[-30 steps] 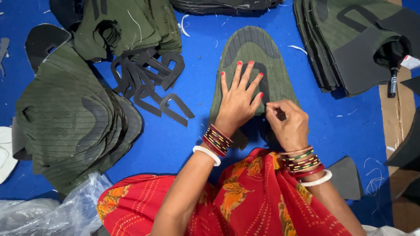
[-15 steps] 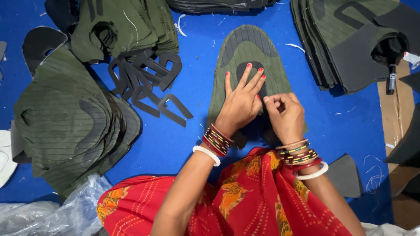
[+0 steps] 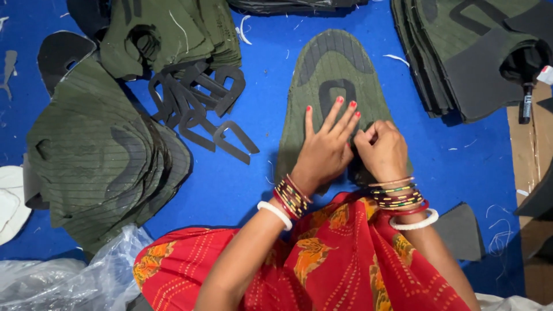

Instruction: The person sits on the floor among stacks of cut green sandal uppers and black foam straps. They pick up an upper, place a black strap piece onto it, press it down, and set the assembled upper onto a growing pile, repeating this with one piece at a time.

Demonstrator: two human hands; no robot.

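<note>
1. I am pressing my left hand point(image 3: 325, 151), fingers spread flat, onto the olive shoe-upper piece point(image 3: 337, 80) lying on the blue tabletop point(image 3: 262, 121).
2. My right hand point(image 3: 383, 151) is pinching its lower edge.
3. Loose dark cutouts point(image 3: 199, 103) are lying to the left, beside stacked olive pieces point(image 3: 95, 155).

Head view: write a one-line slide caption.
Left hand flat on an olive shoe upper, right hand pinching beside it.

Shoe-making workshop, stacks of olive fabric uppers point(image 3: 98, 155) lying on a blue bench point(image 3: 259, 173), loose dark cut-out pieces point(image 3: 201, 109) piling beside, thread scraps scattering about
</note>
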